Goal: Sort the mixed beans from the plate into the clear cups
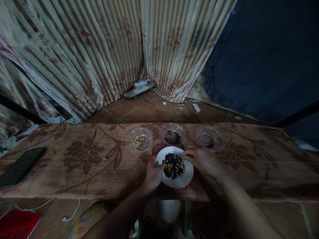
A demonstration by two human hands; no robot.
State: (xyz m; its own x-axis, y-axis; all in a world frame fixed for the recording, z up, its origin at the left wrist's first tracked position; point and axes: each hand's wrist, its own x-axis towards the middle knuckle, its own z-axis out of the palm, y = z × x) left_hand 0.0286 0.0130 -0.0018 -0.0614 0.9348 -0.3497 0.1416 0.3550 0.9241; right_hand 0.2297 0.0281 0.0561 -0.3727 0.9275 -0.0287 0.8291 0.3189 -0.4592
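Note:
A white plate with a red rim [186, 176] lies on the cloth in front of me. Dark beans mixed with small yellow ones form a heap [173, 167] in its middle. My left hand [154, 174] is closed on the plate's left edge, thumb on top. From the upper right, my right hand [198, 159] pinches a thin, pale utensil [178, 154] whose end reaches the heap; its exact kind is unclear. Beyond the plate stand three clear bowls: the left bowl [147, 145] holds yellow beans, the middle bowl [171, 128] and the right bowl [219, 140] hold dark ones.
A brown flowered cloth [119, 172] covers the long, narrow table. A dark phone [21, 166] lies at its left end. Beyond are striped curtains [124, 39] and a tiled floor [149, 108] with scraps. A white cable [74, 212] and a red item [20, 222] lie lower left.

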